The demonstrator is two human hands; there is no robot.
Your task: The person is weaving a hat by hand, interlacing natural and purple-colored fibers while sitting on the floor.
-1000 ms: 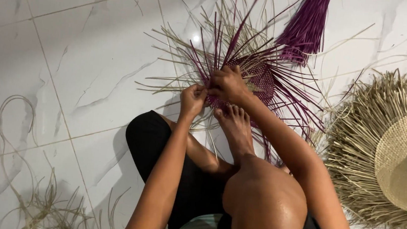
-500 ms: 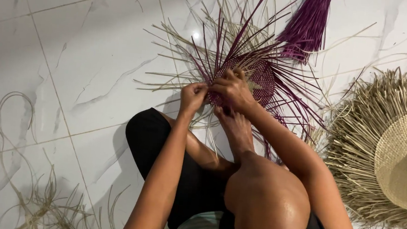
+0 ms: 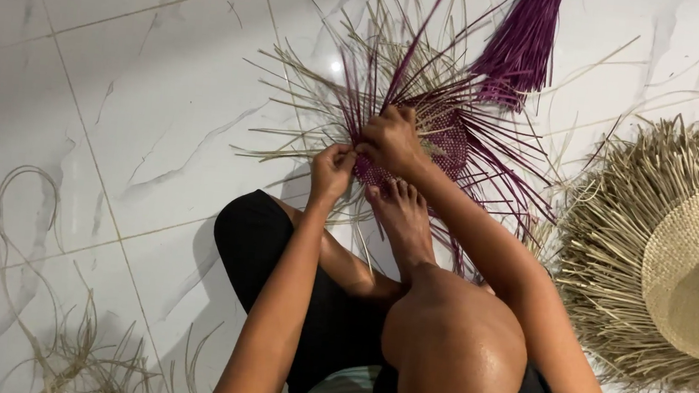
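Head view: at upper centre, the left hand (image 3: 332, 172) pinches a strand at the edge of the purple woven mat (image 3: 449, 142), while the right hand (image 3: 391, 141) closes on neighbouring strands. The foot (image 3: 403, 219) pins the mat; if it slips, the weave could loosen.
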